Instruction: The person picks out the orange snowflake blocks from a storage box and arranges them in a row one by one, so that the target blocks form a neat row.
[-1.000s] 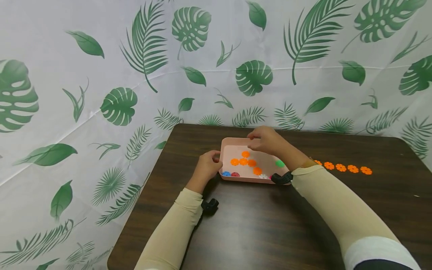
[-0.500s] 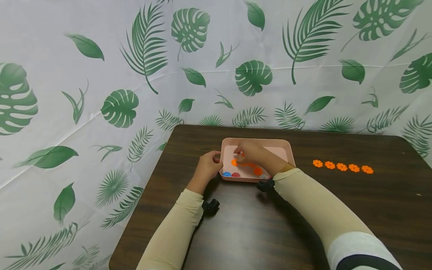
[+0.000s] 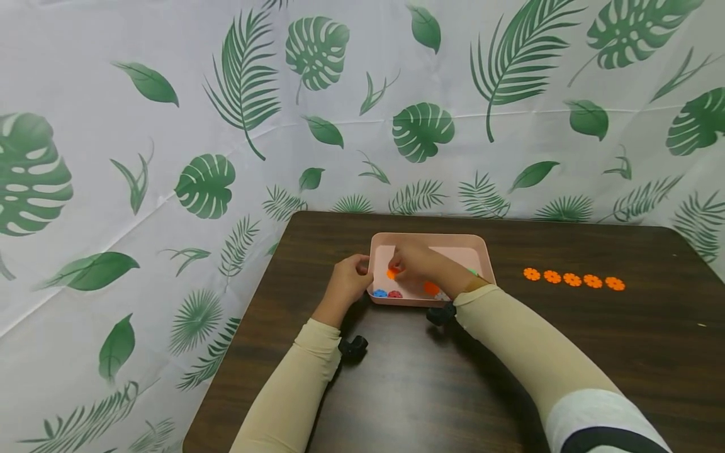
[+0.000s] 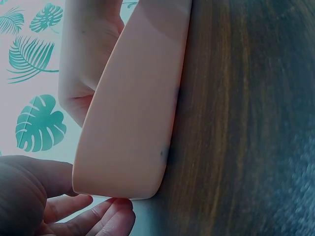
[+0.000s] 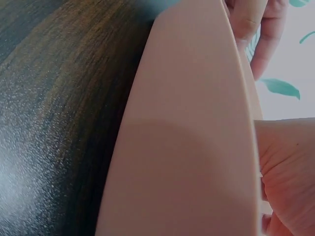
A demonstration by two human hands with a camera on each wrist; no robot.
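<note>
Gripping the tray (image 3: pixel 464 249), the left hand (image 3: pixel 347 280) steadied its left end; whether the right hand (image 3: pixel 418 261) held anything was unclear. Discs (image 3: pixel 573 280) looked light, stiff, best pinched edgewise.

Tray (image 5: pixel 182 123), pink, side wall filling the centre. Bench (image 5: pixel 59 108), dark wood-grain, at left. Right grip (image 5: pixel 290 177) beyond the rim, fingers mostly hidden. Left grip (image 5: pixel 261 29), top. Leaf-print cloth (image 5: pixel 290 105), upper right.
</note>
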